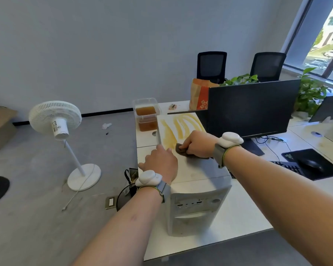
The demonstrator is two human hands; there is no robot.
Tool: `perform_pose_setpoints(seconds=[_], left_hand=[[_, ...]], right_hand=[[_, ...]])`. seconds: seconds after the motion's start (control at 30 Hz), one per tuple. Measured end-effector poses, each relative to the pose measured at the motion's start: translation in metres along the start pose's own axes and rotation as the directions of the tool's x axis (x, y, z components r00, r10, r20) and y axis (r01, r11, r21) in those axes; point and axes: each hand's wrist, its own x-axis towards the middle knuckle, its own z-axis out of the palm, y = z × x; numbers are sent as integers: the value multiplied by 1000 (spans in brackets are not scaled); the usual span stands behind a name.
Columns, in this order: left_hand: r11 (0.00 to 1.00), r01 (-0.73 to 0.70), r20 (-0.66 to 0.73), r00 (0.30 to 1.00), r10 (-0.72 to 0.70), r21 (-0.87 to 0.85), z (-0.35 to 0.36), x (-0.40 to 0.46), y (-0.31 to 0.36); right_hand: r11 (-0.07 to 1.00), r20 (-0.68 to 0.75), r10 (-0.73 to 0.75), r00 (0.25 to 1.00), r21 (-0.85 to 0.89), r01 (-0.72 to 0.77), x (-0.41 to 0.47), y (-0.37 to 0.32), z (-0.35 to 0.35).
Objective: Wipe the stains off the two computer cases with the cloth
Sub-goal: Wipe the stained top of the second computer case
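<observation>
A white computer case [198,169] stands on the desk in front of me, its front panel facing me. Yellow-brown stains [183,125] streak the far half of its top. My right hand [197,144] grips a dark brown cloth [181,149] and presses it on the top at the near end of the streaks. My left hand [161,162] rests on the case's left top edge, fingers spread. Only one case is in view.
A clear tub of brown liquid [146,115] stands beyond the case on the left. A black monitor [252,108] sits close on the right, with keyboard [287,167] and mouse [311,164] nearer. A white standing fan [56,120] is on the floor left.
</observation>
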Motion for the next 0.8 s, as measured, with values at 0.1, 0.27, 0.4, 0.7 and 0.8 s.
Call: perform_pose_setpoints(seconds=[0.1,0.27,0.4,0.7,0.8], left_hand=[[1000,22,0,1000,-22,-10,-1,-1,2],[1000,26,-23,999,-26,6,3,3,-1],[999,35,-31,999,-34,16,2,-5,0],[994,106,-85,990,-109,-39,2,-4,3],[992,124,-121,985,-125,-15,3,-7,5]], right_hand=[[997,3,-79,997,13,79,2,2,-15],[975,-60,-170,984,-151,160,11,-4,8],[985,78,-161,984,-49,165,8,5,-9],[964,-116,-256,960,-108,244,19,3,19],[912,-40,-292,956,-314,266,18,-1,23]])
